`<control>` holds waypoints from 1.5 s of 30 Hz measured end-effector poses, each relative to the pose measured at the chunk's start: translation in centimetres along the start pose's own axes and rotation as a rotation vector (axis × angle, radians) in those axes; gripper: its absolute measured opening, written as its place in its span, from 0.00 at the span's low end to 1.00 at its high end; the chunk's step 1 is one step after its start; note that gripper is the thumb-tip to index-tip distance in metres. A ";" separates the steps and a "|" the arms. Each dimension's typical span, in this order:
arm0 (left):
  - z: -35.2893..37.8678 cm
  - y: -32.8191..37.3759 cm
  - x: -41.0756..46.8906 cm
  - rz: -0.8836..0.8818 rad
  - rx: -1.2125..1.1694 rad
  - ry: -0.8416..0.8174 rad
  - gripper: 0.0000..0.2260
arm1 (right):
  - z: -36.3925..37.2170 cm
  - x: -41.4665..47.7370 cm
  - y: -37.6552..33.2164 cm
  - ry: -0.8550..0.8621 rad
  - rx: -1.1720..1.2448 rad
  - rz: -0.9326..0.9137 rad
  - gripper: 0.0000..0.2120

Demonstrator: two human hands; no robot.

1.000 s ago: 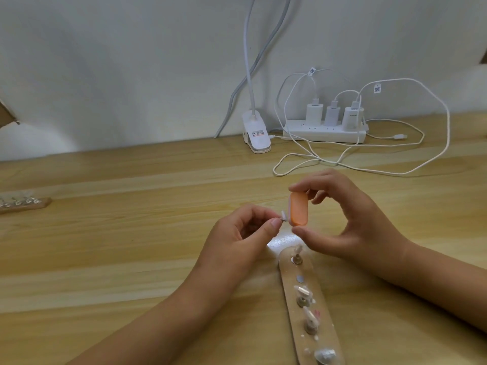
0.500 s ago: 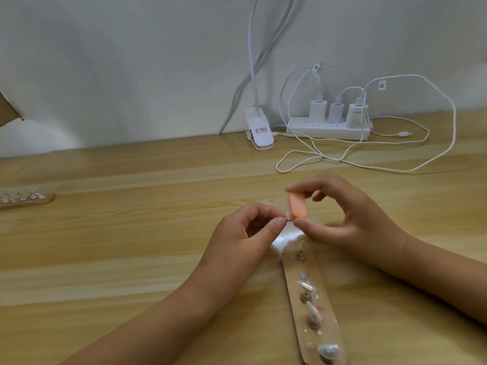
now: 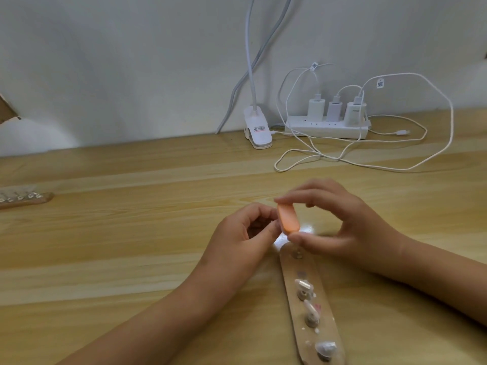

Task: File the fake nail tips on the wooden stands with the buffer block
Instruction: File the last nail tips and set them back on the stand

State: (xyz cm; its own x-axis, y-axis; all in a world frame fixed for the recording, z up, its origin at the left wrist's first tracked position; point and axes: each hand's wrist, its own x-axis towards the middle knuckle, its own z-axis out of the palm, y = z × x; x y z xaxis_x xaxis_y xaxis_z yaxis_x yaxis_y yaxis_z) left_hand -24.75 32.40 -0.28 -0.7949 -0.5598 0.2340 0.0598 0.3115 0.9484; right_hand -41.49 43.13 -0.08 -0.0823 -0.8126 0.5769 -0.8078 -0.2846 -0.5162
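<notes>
I can't make out the nail tip itself: whatever my left hand (image 3: 242,238) is pinching sits hidden between its thumb and forefinger, right against the orange block, and all I see there is a blur. So the left grip is pressed together, on what I cannot tell for sure. My right hand (image 3: 340,227) pinches the buffer block (image 3: 367,218) by its two ends, forefinger on the far end and thumb on the near end, with the block tilted and raised above the desk (image 3: 131,259). The block is orange, smooth and rounded at the corners, and its left edge meets the left fingertips.

Just below both hands lies the wooden stand (image 3: 324,335), a long strip running toward me, with its near end cut off by the bottom edge of the view. Its far end is partly covered by my right thumb. On it I count small round holders, three of them carrying pale nail tips (image 3: 305,284); details of those are too soft to read. A bright glare spot sits on the desk beside the stand's far end.

At the far left a second stand (image 3: 26,200) is cut by the frame edge. By the wall sit a lamp clip (image 3: 258,130) and a power strip (image 3: 326,129) with white cables (image 3: 395,168).
</notes>
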 end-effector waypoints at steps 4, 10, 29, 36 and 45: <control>0.0 0.0 0.0 -0.011 0.002 -0.001 0.04 | -0.2 0.1 0.0 0.032 0.053 0.099 0.20; -0.3 0.2 0.0 -0.003 -0.026 -0.023 0.04 | -0.2 0.5 0.1 0.048 0.106 0.253 0.16; -1.3 0.6 -1.5 0.289 0.334 -0.233 0.03 | -1.1 0.8 0.9 0.154 0.476 0.572 0.19; -1.7 0.5 -0.8 0.189 0.449 -0.250 0.01 | -1.0 0.9 0.7 0.151 0.479 0.577 0.17; -2.4 1.1 -1.3 0.151 0.368 -0.503 0.07 | -1.1 0.8 0.7 0.152 0.451 0.555 0.19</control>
State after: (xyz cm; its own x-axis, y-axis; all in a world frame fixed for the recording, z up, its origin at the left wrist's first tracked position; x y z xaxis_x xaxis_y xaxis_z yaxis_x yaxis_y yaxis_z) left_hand -22.16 31.60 0.95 -0.9854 -0.0885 0.1457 0.0532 0.6520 0.7564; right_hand -42.76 42.86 0.66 -0.5164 -0.8278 0.2195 -0.3075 -0.0600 -0.9497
